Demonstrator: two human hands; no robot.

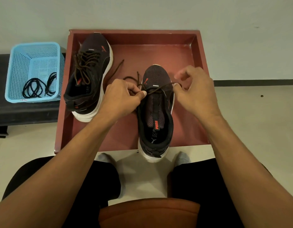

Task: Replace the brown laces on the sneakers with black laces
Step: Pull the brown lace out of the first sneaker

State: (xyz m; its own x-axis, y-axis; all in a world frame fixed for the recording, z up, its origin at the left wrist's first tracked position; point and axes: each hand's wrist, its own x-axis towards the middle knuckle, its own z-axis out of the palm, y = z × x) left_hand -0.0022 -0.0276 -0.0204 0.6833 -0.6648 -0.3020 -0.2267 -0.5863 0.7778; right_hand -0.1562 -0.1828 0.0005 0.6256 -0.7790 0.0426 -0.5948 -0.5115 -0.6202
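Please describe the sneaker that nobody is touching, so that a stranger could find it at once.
Find the red tray on the floor. The sneaker lies in its far left part, beside the blue basket. Unlike the other sneaker, its brown lace is fully threaded.

sneakers point(121, 89) in tray point(188, 51); basket point(15, 76) left

Dark mesh sneaker with white sole point(156, 112): upright, toe at 12 o'clock, heel overhanging the 6 o'clock edge of the red tray point(183, 51). Its brown cord lace point(159, 88) sits only in the toe-end eyelets, stretched from 9 to 3 o'clock. Second matching sneaker point(91, 76): at 10 o'clock, leaning sideways, threaded with a second brown lace point(86, 63). Black cord laces point(35, 88): loosely coiled at 9 o'clock inside a blue perforated plastic basket point(19, 63).
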